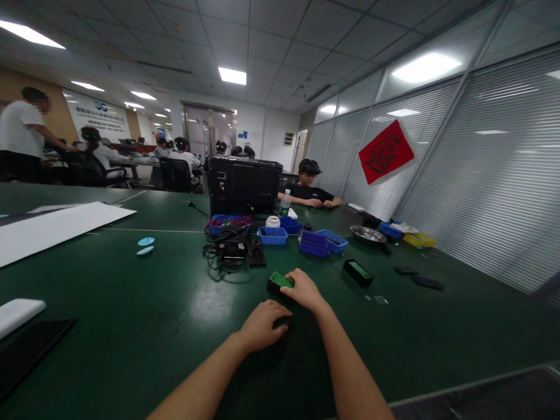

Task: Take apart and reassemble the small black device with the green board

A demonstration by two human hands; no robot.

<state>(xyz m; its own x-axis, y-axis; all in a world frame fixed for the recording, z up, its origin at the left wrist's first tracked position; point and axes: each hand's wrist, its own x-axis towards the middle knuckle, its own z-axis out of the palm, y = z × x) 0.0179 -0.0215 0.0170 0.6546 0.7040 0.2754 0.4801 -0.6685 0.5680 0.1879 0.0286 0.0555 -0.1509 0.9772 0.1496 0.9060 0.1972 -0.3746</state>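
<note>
The right hand point(303, 290) clamps the four-o'clock end of the black box point(279, 282), at one o'clock from the left hand point(265, 325), probably steadying it on the desk point(153, 315). The left, thumb and fingers apart, holds nothing. A similar box point(358, 273) lies at three o'clock.

Green-topped box point(279, 282) partly behind right hand point(303, 290)

Green tabletop point(175, 326) free left of left hand point(262, 324); blue tray point(273, 240), black case point(256, 185) block ahead; another black-green box point(352, 272) obstructs right.
</note>
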